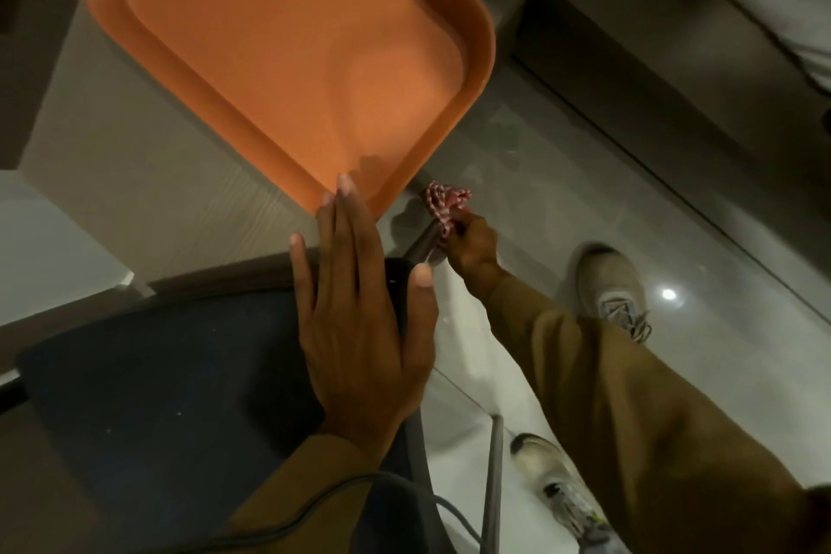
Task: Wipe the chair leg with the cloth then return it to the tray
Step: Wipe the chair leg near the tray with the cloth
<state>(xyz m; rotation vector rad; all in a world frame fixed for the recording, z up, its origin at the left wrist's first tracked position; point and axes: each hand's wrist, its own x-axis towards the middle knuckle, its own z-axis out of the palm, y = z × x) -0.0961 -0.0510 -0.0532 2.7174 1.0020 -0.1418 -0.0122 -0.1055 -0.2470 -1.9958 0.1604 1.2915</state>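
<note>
My right hand (470, 241) reaches down past the chair seat and is shut on a red-and-white checked cloth (443, 200), which is wrapped around the metal chair leg (420, 245) just below the seat corner. My left hand (359, 319) lies flat with fingers spread on the dark blue chair seat (157, 396), fingertips reaching the near corner of the orange tray (288, 58). The tray rests on a pale wooden table (157, 175) and holds nothing.
A second grey chair leg (492, 486) runs down near my feet. My two pale sneakers, one (607, 283) and the other (553, 481), stand on the glossy tiled floor (562, 175). A dark cable (359, 495) crosses the seat's near edge. A dark cabinet base (652, 72) runs along the upper right.
</note>
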